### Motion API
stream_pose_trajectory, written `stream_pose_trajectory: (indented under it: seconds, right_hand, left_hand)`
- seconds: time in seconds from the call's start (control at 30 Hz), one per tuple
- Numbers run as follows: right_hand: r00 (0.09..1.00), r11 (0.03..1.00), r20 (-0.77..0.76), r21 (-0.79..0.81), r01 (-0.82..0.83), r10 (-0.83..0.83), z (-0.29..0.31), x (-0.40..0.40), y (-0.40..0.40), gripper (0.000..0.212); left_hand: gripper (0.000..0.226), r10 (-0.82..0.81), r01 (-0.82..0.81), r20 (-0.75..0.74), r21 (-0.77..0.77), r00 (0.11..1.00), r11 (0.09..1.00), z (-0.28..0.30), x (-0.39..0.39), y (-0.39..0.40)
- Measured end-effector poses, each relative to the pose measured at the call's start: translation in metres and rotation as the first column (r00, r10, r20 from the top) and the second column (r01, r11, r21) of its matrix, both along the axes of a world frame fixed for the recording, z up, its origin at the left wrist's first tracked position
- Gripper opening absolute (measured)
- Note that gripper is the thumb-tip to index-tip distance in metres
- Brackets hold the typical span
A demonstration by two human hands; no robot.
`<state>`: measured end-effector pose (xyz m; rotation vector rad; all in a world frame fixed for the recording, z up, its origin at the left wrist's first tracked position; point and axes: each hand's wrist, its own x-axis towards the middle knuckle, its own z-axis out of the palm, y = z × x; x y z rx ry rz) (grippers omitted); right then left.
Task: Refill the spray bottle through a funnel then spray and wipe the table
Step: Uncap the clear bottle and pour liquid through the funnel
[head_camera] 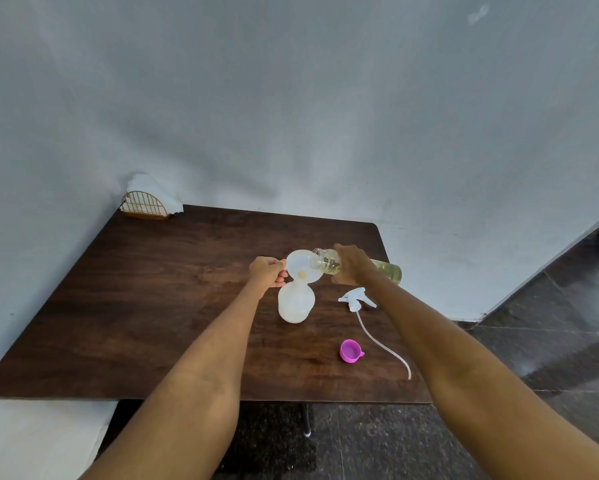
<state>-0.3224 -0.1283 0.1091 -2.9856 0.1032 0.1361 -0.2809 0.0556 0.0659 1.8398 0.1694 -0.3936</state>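
Right hand [351, 263]: grip closed round the middle of a clear refill bottle [329, 263], fingers wrapped over its body. The bottle lies nearly level, mouth toward the left and over the funnel's bowl; pale yellow liquid sits in its far end, right of the hand.

Left hand [266, 275]: fingers curled, grip pinching the left rim of the funnel [299, 266]. The funnel is translucent white; a yellowish spot shows at the bottom of its bowl.

Spray bottle [295, 303]: translucent white, rounded, standing on the desk directly under the funnel, its top off. A little pale liquid shows near its base.

Spray head [356, 299]: white trigger piece lying on the desk just right of the spray bottle, apart from it. Its thin tube [381, 344] trails toward the near edge of the desk.

Cap [350, 350]: purple, lying open side up near the tube, nearer the viewer than the spray head.

Desk [152, 306]: dark wood grain, set against a pale wall.

Napkin holder [145, 205]: gold wire, at the far left corner, holding white paper.
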Motion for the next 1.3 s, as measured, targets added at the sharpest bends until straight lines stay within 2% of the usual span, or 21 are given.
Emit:
stream_pose_trajectory:
  seconds: [1.3]
  right_hand:
    - [1.0,1.0,-0.009,-0.025,-0.017,0.016,0.0076,-0.0013,0.0029,0.046]
  left_hand:
    - [0.021,0.001,-0.001,-0.019,-0.008,1.0,1.0,-0.0003,0.0012,-0.0001]
